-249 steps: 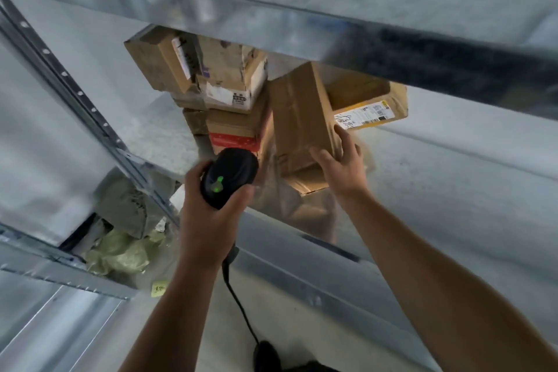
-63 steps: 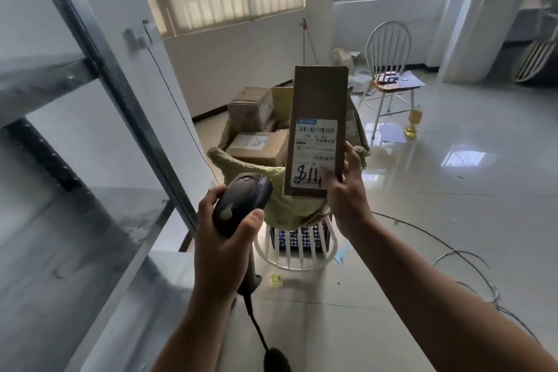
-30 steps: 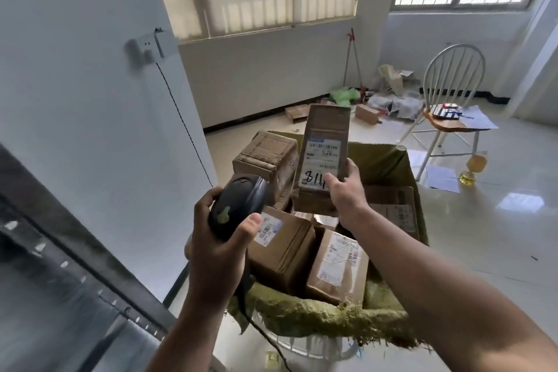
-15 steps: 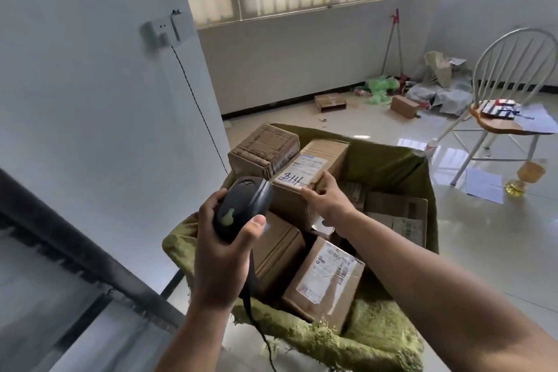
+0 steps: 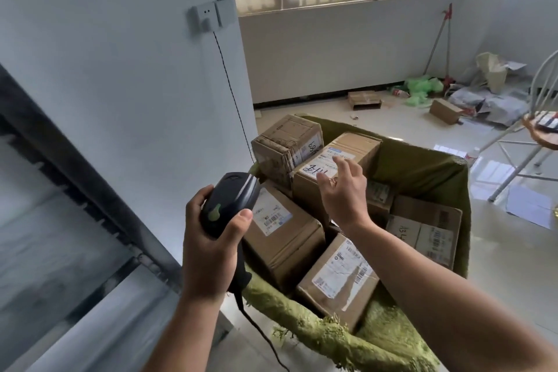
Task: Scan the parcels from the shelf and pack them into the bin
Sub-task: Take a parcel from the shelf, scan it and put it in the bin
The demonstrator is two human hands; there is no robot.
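Since half a second ago, our right hand [image 5: 344, 193] has let go of the labelled parcel [image 5: 356, 145]. Its fingers now spread loose and hold nothing, just over the parcel's white label. We cannot tell whether a fingertip touches the cardboard. The parcel lies tilted in the bin [image 5: 422, 169], which is lined with green cloth. It rests on other boxes and leans against a taped box [image 5: 283, 142] at the bin's far left corner. Our left hand [image 5: 208, 244] grips the black scanner [image 5: 232, 199], thumb beside its green button, with the cable hanging below the wrist. Just behind the scanner we see a large box [image 5: 280, 235], and a front box [image 5: 338, 278] is tipped against the near rim. A grey shelf frame [image 5: 75, 178] runs along our left, and a chair [image 5: 540, 130] stands at the right edge.
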